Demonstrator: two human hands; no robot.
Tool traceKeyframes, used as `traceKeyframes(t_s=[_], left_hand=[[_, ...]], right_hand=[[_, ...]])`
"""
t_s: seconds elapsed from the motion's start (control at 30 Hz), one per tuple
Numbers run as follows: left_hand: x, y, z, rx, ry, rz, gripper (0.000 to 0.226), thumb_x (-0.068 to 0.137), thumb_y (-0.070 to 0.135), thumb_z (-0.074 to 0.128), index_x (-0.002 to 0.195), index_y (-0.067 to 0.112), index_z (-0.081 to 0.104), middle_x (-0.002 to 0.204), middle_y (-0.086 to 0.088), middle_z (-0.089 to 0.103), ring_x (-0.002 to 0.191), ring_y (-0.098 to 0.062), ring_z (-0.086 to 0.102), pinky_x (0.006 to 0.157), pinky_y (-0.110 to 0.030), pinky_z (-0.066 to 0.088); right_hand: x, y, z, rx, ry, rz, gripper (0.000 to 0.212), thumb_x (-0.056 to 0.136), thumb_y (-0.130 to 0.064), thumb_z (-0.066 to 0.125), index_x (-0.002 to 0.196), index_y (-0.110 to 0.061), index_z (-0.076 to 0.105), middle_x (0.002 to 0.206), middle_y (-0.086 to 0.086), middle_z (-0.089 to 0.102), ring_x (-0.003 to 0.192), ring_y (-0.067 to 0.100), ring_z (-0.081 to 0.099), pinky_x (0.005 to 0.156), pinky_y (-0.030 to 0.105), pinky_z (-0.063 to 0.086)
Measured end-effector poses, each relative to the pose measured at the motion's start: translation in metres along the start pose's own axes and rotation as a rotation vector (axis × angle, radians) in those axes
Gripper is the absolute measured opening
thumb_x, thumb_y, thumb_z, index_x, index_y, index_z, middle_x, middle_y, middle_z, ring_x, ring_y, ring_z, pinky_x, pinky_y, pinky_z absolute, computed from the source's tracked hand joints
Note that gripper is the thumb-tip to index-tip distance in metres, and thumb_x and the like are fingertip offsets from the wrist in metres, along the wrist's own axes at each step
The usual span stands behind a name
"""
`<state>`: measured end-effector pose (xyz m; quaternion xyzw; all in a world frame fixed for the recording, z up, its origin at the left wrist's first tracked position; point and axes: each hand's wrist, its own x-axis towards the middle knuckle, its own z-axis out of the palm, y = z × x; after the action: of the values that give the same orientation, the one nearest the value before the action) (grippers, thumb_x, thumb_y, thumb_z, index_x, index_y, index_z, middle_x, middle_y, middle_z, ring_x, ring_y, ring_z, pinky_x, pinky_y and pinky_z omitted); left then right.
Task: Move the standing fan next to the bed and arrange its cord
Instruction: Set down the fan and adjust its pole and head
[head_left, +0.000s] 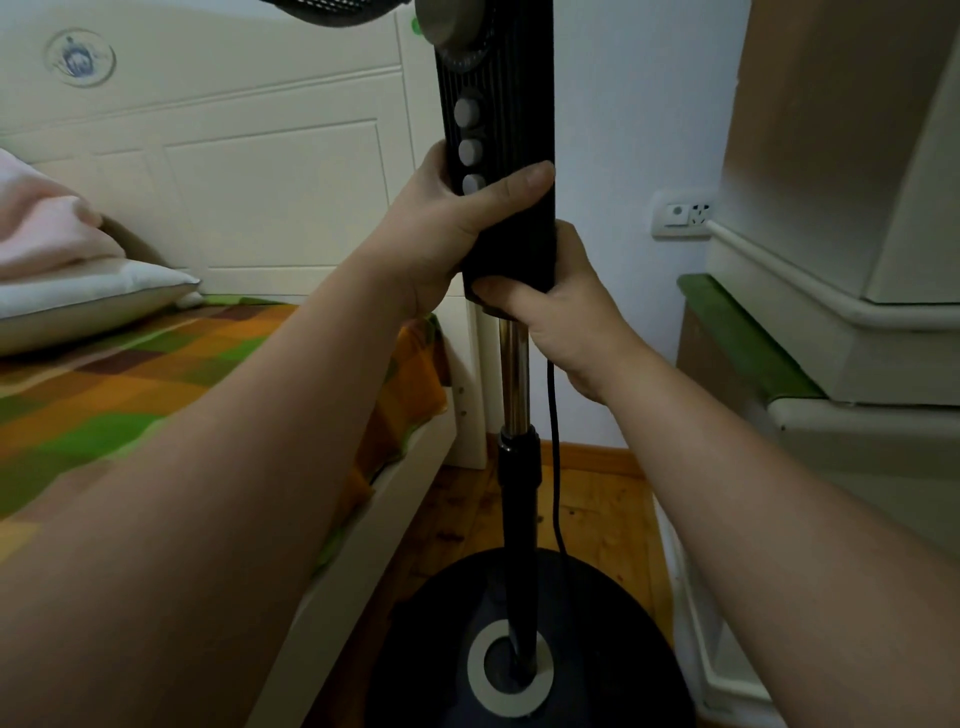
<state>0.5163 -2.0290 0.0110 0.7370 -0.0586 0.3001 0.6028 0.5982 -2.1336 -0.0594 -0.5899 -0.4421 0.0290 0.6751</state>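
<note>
Nearest the camera, the standing fan (511, 332) is showing its round black base (597, 623) over the wooden floor (597, 509), right beside the bed (156, 374) frame. Can't tell if it's actually touching down. The black cord (555, 467) is hanging just right of the pole (514, 374) and reaching the base.

Both bare forearms are stretching forward and up. The right hand (561, 312) is gripping the bottom end of the black control column (506, 130) from the right, with the thumb lying along its lower edge and the fingers curled round the back out of sight. Just above, the left hand (447, 228) is clamping the column from the left, thumb lying across the front under the lowest of three grey buttons (470, 150).

The markings round the dial (449, 21) are coming out too small to read.

Further back, a pillow (78, 301) is lying on the checked orange-green cover by the white headboard (234, 182), which is wearing a round sticker (79, 57), too blurry to read. A wall socket (680, 214) is sitting right of the fan.
</note>
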Motion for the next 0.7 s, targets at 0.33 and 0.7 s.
traceKeyframes(t_s=[0.33, 0.7], left_hand=[[-0.005, 0.0, 0.015, 0.117, 0.191, 0.047, 0.067, 0.075, 0.027, 0.087, 0.129, 0.008, 0.052, 0.116, -0.007, 0.07, 0.101, -0.016, 0.073, 0.088, -0.036, 0.061], [-0.011, 0.003, 0.036, 0.184, 0.379, 0.071, 0.068, 0.074, 0.03, 0.089, 0.127, 0.013, 0.05, 0.111, 0.001, 0.069, 0.094, -0.008, 0.071, 0.073, -0.021, 0.061]], right_hand=[[0.007, -0.004, -0.016, -0.018, -0.173, 0.091, 0.062, 0.087, -0.021, 0.076, 0.139, -0.019, 0.043, 0.129, 0.001, 0.063, 0.119, 0.019, 0.062, 0.103, 0.044, 0.05], [0.011, -0.009, -0.034, 0.053, -0.344, 0.209, 0.078, 0.076, -0.029, 0.078, 0.144, -0.026, 0.04, 0.132, -0.007, 0.061, 0.122, 0.014, 0.059, 0.104, 0.038, 0.044]])
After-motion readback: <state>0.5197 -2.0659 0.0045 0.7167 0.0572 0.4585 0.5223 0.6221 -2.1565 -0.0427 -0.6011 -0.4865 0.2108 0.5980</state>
